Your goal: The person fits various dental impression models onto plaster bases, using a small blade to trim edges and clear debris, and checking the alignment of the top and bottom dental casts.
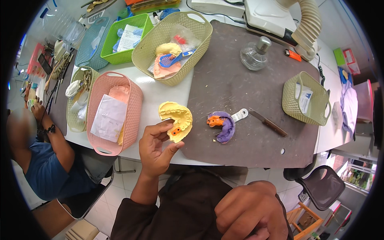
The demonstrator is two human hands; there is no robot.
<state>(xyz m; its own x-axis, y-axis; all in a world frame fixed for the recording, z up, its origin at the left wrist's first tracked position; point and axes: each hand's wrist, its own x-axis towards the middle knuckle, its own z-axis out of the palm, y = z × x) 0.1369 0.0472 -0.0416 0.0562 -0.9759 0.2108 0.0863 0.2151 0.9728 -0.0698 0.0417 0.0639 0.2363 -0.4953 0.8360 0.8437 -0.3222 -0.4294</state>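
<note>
My left hand [157, 150] pinches a yellow plaster dental cast [182, 116] by its edge, above the front of the table. The cast is arch-shaped, with an orange patch with small dark holes on one limb. Close to the camera at the lower right, my right hand [252, 210] is raised with its fingers curled in; whatever they may hold is hidden. On the brown mat lies a dental impression tray [240, 115] with a white handle, filled with purple impression material [228, 130] and an orange part at one end. A wooden-handled knife [270, 123] lies to its right.
A glass spirit burner [253, 56] and orange lighter [293, 55] stand at the back. Green [320, 110], pink [138, 100] and larger green [200, 44] baskets hold casts, bags and papers. A ribbed hose [310, 20] hangs back right. Another person [52, 172] sits at left.
</note>
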